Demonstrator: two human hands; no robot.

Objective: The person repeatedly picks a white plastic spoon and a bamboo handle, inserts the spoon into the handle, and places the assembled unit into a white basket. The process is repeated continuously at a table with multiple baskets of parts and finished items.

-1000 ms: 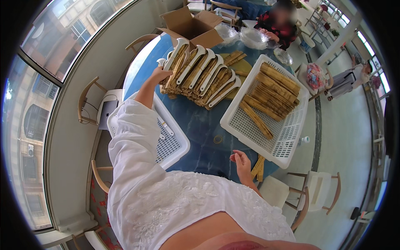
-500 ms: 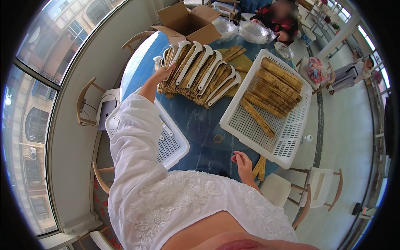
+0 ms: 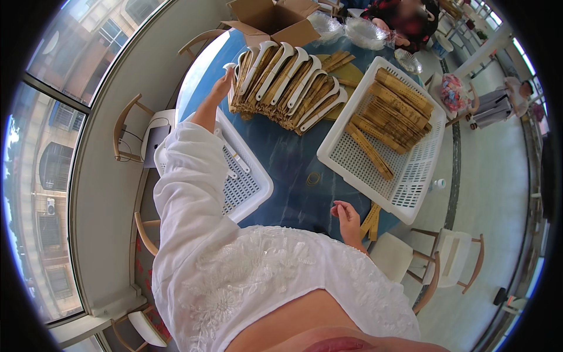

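Leftward along the bundle row (image 3: 284, 88) goes the left hand (image 3: 221, 85), now touching a smooth white hooked handle (image 3: 230, 66) at its end; I cannot tell whether it pinches. Ragged brown strips form the row, on the marbled blue tabletop (image 3: 287, 158). Right of it, a slotted white plastic basket (image 3: 363, 189) holds ribbed slats (image 3: 399, 117). Nearer the wearer than the row, the right hand (image 3: 347, 222) curls, closure unclear.
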